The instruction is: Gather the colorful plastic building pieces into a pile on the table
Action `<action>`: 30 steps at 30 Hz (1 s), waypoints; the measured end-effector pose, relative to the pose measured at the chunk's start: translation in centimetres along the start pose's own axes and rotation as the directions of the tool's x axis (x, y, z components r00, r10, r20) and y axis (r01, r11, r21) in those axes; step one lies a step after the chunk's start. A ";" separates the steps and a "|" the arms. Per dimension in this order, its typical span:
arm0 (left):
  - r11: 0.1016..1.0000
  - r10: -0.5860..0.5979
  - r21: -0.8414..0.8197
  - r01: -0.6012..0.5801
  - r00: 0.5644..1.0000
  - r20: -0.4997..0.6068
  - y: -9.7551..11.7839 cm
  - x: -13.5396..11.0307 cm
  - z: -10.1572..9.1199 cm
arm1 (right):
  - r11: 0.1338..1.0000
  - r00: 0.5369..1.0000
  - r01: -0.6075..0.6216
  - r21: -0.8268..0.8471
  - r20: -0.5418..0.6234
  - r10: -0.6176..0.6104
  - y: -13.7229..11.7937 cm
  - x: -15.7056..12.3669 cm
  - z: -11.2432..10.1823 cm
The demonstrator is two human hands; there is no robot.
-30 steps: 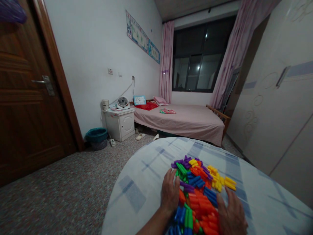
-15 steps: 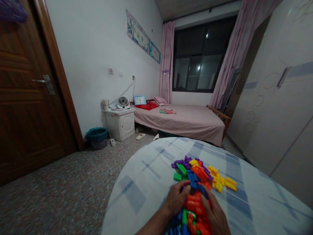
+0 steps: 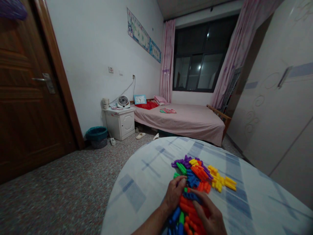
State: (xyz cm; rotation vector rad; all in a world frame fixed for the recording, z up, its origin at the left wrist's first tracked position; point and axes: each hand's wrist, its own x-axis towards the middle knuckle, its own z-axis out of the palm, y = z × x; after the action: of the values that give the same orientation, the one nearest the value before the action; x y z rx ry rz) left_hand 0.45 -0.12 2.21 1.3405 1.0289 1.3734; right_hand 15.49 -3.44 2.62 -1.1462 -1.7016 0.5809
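My right hand (image 3: pixel 210 210) has its thumb and fingers around a dark blue plastic building piece (image 3: pixel 191 196). Facing it, my left hand (image 3: pixel 174 193) has its fingers curled in and the thumb close to the fingertips; whatever is between them is hidden. A bit of green and red plastic shows in the gap between the hands. Below them lie orange-red pieces (image 3: pixel 189 209), with blue pieces (image 3: pixel 175 215) and a green piece (image 3: pixel 181 217) beside my left wrist. Just beyond my fingertips is a cluster of blue pieces (image 3: pixel 192 179).
Sorted heaps of purple (image 3: pixel 181 162), yellow (image 3: pixel 230 183) and orange-red pieces (image 3: pixel 200 172) lie farther out on the round table (image 3: pixel 132 195) with its checked cloth. A bed (image 3: pixel 186 119), a nightstand (image 3: pixel 121 125) and a bin (image 3: pixel 97 135) stand beyond.
Both hands have shifted slightly; the right hand has moved left and down with the blue piece. The left fingers have risen towards the green pieces. The far heaps look the same.
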 end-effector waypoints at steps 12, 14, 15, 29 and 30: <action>0.940 -0.151 -0.317 0.124 0.987 -0.061 -0.9 1.2 -0.5 | 0.790 0.852 0.519 -0.326 0.276 -0.445 -1.6 0.0 0.8; 0.933 -0.160 -0.333 0.135 0.986 -0.050 -1.1 1.3 -0.6 | 0.813 0.877 0.470 -0.342 0.279 -0.390 -1.6 0.0 1.1; 0.933 -0.159 -0.333 0.136 0.986 -0.043 -1.2 1.3 -0.7 | 0.831 0.896 0.434 -0.349 0.260 -0.359 -1.5 -0.1 1.2; 0.942 -0.122 -0.323 0.092 0.990 -0.076 -1.5 1.2 -0.6 | 0.839 0.964 0.195 -0.507 -0.058 -0.259 2.1 -0.1 0.7; 0.945 -0.126 -0.313 0.092 0.988 -0.090 -1.5 1.2 -0.7 | 0.813 0.950 0.228 -0.536 -0.059 -0.306 1.9 0.1 0.4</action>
State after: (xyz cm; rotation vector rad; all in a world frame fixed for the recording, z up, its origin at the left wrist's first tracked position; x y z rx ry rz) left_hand -0.12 1.42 1.00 0.9731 0.9008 1.4674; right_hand 15.93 -2.41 1.00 -1.2490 -1.9090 -0.1637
